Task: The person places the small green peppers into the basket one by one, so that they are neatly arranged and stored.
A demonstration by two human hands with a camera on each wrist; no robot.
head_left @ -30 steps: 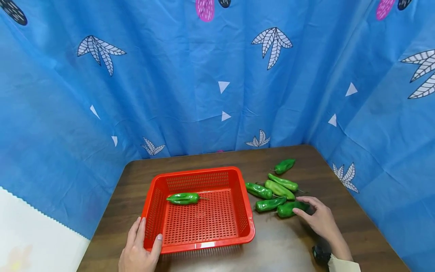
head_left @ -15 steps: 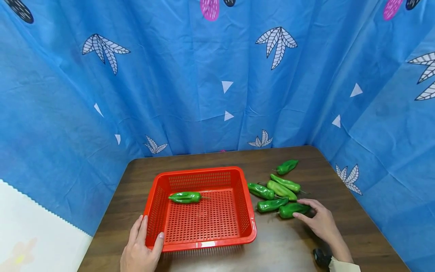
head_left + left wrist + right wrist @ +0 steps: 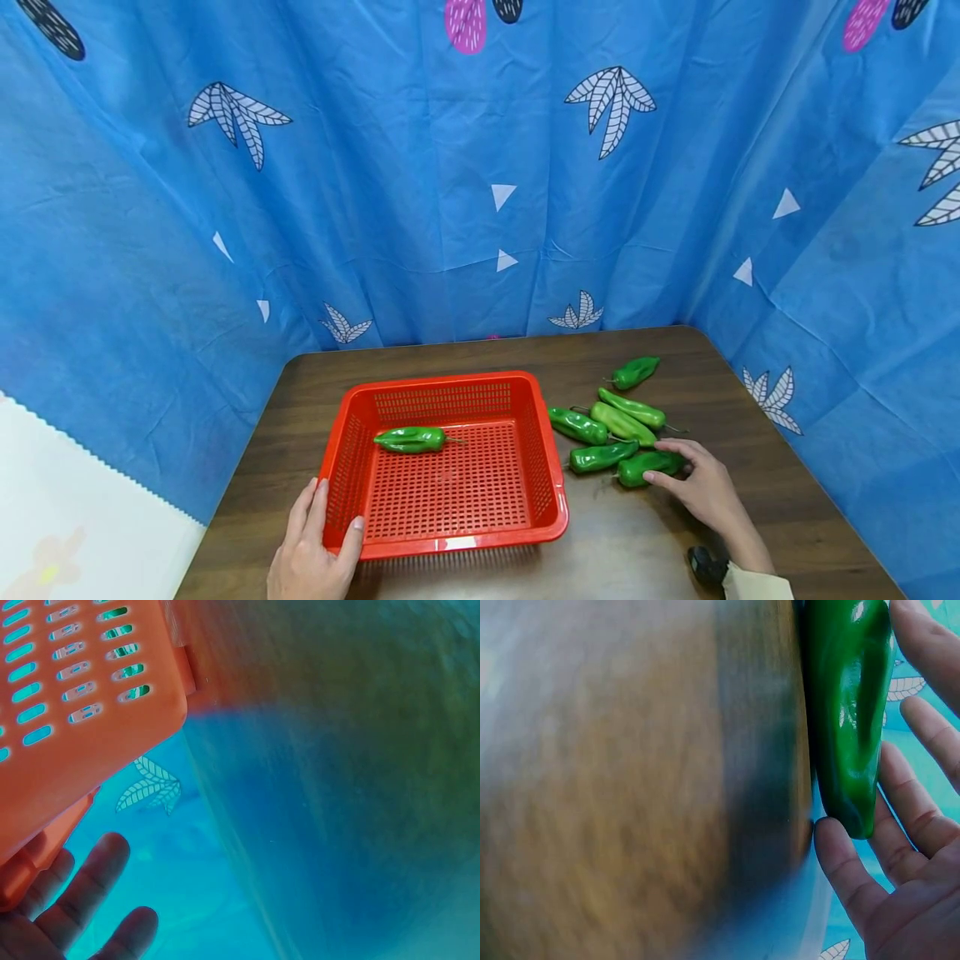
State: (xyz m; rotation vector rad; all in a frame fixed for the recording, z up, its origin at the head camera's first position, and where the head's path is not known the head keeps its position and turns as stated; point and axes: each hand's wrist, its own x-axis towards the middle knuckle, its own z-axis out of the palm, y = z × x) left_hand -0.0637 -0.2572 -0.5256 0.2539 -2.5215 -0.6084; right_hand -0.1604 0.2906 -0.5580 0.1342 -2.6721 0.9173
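Note:
A red plastic basket with slotted walls stands on the table, one green pepper lying in it. At its near left corner my left hand holds the rim, thumb over the front edge and fingers along the left side. The left wrist view shows the slotted basket wall above those fingers. My right hand is at the nearest loose pepper, thumb on the near side and fingers on the far side. In the right wrist view that pepper lies among the spread, lightly bent fingers.
Several more green peppers lie clustered between the basket and my right hand. One pepper lies apart, farther back. The wooden table is bounded by a blue patterned curtain behind and at both sides.
The whole head view shifts slightly. Both hands stay at the same places, the left on the basket corner and the right at the nearest pepper.

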